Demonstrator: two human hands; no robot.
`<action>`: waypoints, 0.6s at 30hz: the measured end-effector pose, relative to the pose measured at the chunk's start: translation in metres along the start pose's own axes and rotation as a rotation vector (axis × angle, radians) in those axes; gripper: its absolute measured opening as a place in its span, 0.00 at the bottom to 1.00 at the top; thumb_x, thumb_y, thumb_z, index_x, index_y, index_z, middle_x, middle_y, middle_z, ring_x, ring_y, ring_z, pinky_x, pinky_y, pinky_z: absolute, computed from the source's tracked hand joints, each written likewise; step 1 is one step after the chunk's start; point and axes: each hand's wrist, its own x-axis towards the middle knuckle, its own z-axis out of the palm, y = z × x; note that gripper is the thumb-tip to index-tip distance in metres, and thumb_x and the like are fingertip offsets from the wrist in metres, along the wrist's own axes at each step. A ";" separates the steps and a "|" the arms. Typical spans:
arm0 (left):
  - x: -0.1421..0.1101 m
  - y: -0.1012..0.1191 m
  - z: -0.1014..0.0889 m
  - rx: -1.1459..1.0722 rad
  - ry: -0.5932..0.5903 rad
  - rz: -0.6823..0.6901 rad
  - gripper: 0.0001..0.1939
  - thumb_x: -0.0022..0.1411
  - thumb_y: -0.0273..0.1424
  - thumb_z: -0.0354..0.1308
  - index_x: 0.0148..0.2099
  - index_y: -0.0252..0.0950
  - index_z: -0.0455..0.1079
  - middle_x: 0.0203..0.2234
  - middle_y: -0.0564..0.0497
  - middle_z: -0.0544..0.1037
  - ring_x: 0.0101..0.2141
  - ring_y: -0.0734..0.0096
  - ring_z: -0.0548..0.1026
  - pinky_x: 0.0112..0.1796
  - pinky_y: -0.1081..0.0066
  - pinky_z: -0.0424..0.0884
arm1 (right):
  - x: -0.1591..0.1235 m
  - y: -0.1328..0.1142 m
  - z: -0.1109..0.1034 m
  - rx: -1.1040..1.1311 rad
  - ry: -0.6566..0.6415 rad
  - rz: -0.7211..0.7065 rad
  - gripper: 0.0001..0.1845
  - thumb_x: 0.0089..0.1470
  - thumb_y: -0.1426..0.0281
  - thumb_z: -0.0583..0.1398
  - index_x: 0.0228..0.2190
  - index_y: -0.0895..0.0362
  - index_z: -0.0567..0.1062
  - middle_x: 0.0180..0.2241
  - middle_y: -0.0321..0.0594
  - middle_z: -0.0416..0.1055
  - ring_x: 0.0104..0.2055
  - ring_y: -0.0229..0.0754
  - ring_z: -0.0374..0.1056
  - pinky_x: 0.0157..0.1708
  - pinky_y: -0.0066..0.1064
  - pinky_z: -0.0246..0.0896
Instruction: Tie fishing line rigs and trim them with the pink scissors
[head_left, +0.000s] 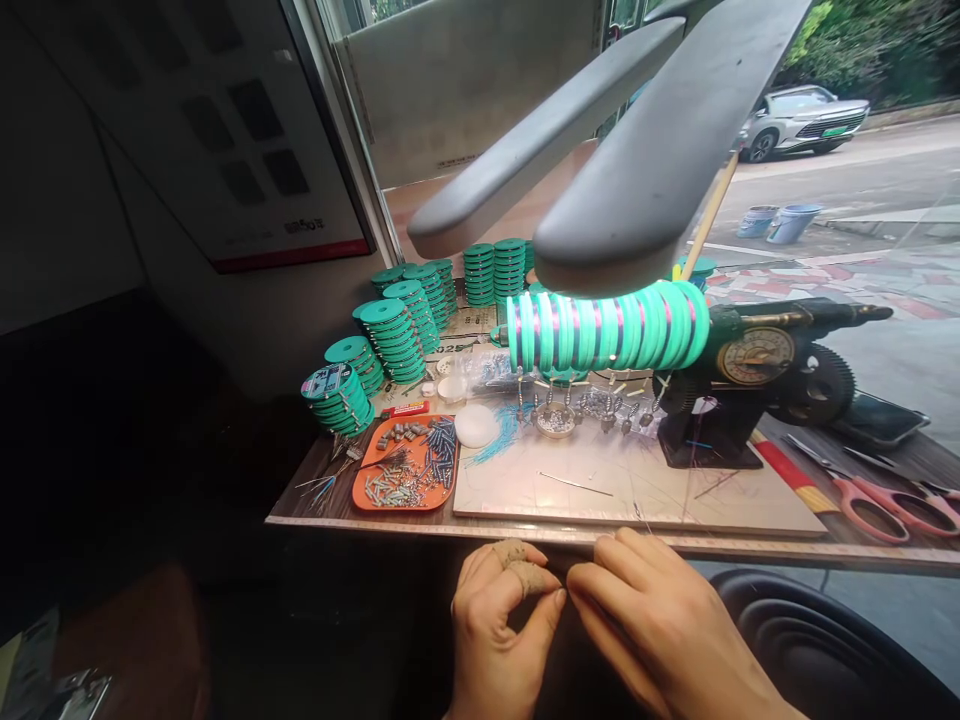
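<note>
My left hand (499, 625) and my right hand (660, 625) meet just below the near edge of the workbench (750, 548). Both pinch their fingertips together around something too thin to make out, perhaps a fine line. The left index finger wears a brownish wrap. Above them on the bench lies a pale cutting mat (600, 485) with a thin needle (574, 484). A row of green spools (607, 328) sits on a black hand-cranked winder (750, 375) with a dial.
Stacks of green spools (397, 335) stand at the back left. An orange tray (409, 465) holds small metal parts. Red-handled scissors (885, 500) and a phone (877, 418) lie at right. Two grey lamp arms (622, 150) hang overhead. A black chair edge (810, 640) is at lower right.
</note>
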 end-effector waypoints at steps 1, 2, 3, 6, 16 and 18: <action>0.000 0.000 0.000 0.003 -0.002 0.004 0.05 0.49 0.21 0.60 0.26 0.36 0.72 0.26 0.49 0.77 0.30 0.65 0.74 0.31 0.66 0.72 | 0.000 0.000 0.000 -0.001 -0.001 -0.002 0.15 0.54 0.77 0.48 0.20 0.56 0.67 0.21 0.37 0.62 0.25 0.39 0.55 0.26 0.29 0.45; 0.000 -0.001 0.000 0.007 -0.002 0.008 0.05 0.49 0.21 0.60 0.26 0.36 0.72 0.26 0.49 0.77 0.30 0.65 0.74 0.31 0.66 0.72 | 0.000 0.000 0.000 -0.002 -0.002 -0.003 0.15 0.55 0.77 0.48 0.20 0.56 0.67 0.21 0.37 0.63 0.25 0.39 0.55 0.26 0.29 0.45; 0.000 -0.001 0.000 0.010 -0.002 0.013 0.05 0.49 0.21 0.60 0.26 0.36 0.72 0.26 0.48 0.77 0.30 0.65 0.74 0.31 0.66 0.72 | 0.000 0.000 0.001 -0.004 -0.002 -0.004 0.16 0.55 0.77 0.48 0.20 0.56 0.67 0.21 0.37 0.62 0.25 0.39 0.54 0.26 0.29 0.44; 0.000 0.000 0.000 0.033 0.003 0.032 0.05 0.49 0.21 0.60 0.26 0.36 0.71 0.26 0.49 0.76 0.30 0.65 0.74 0.31 0.67 0.71 | 0.000 -0.001 0.001 -0.016 0.005 -0.005 0.16 0.55 0.77 0.47 0.20 0.56 0.67 0.21 0.37 0.62 0.25 0.39 0.54 0.26 0.29 0.44; 0.004 0.005 -0.003 0.119 0.043 0.150 0.08 0.47 0.18 0.59 0.27 0.35 0.71 0.25 0.49 0.76 0.28 0.66 0.73 0.30 0.65 0.69 | 0.004 -0.001 0.008 -0.094 0.051 -0.056 0.20 0.57 0.76 0.45 0.17 0.56 0.65 0.19 0.37 0.62 0.23 0.39 0.53 0.26 0.31 0.43; 0.004 0.006 -0.003 0.133 0.046 0.153 0.08 0.47 0.17 0.59 0.26 0.35 0.71 0.25 0.49 0.76 0.28 0.66 0.73 0.30 0.66 0.68 | 0.004 0.000 0.008 -0.085 0.051 -0.062 0.20 0.57 0.76 0.45 0.18 0.56 0.66 0.19 0.36 0.63 0.23 0.39 0.54 0.29 0.31 0.46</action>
